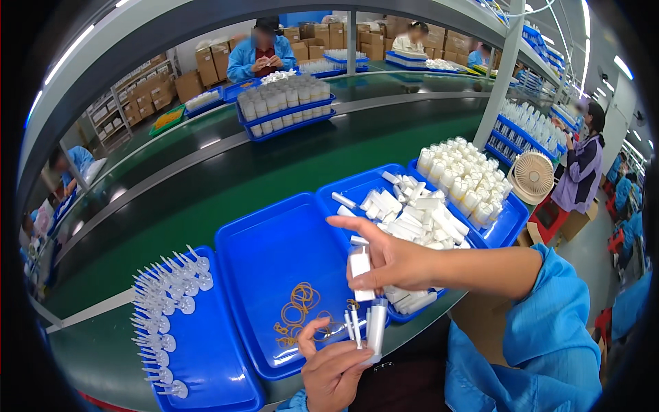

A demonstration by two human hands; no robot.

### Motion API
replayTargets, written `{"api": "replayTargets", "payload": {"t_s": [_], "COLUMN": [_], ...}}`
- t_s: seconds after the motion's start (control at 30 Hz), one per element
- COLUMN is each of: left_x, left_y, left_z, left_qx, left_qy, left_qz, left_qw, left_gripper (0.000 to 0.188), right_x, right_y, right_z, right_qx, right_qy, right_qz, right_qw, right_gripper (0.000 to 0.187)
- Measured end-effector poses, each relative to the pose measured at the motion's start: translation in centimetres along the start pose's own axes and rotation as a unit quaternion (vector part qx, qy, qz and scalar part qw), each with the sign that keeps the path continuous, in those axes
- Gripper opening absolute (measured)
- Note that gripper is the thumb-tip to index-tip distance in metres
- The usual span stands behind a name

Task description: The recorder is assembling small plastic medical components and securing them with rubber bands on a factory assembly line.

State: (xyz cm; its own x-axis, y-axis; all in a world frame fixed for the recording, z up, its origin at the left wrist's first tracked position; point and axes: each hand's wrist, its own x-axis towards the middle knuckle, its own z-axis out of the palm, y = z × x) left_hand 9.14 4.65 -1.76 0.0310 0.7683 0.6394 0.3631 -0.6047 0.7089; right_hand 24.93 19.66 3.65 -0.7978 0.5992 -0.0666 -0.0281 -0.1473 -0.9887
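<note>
My left hand (333, 376), low in the middle, is closed round the base of a clear plastic holder (375, 331) with slim white tubes standing up in it. Just above it, my right hand (405, 264) pinches a small white block (361, 268) between thumb and fingers, its index finger pointing left. The block and the holder are apart. Orange rubber bands (301, 303) lie loose in the blue tray (271, 237) behind my left hand. Beside my right hand, a second blue tray (329, 194) carries a heap of white plastic pieces (419, 213).
At the left, a blue tray (206, 357) holds several clear stemmed parts (165, 323). White-and-yellow cylinders (460, 175) fill a tray at right, near a beige fan (533, 175). Stacked trays (285, 117) stand across the green conveyor (288, 168). Other people work beyond; a metal post (500, 82) rises at right.
</note>
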Motion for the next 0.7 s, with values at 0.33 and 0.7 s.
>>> {"api": "replayTargets", "payload": {"t_s": [0.33, 0.7], "left_x": [0.1, 0.5], "left_y": [1.4, 0.9], "left_z": [0.9, 0.5], "left_qx": [-0.068, -0.053], "left_qy": [0.01, -0.001], "left_qz": [-0.089, -0.034], "left_qw": [0.994, 0.998], "left_gripper": [0.009, 0.005], "right_x": [-1.1, -1.8], "right_y": [1.1, 0.2], "right_z": [-0.1, -0.7], "right_qx": [0.123, -0.152], "right_qy": [0.003, -0.066], "right_qz": [0.034, -0.025], "right_qw": [0.992, 0.986], "right_gripper": [0.046, 0.02]}}
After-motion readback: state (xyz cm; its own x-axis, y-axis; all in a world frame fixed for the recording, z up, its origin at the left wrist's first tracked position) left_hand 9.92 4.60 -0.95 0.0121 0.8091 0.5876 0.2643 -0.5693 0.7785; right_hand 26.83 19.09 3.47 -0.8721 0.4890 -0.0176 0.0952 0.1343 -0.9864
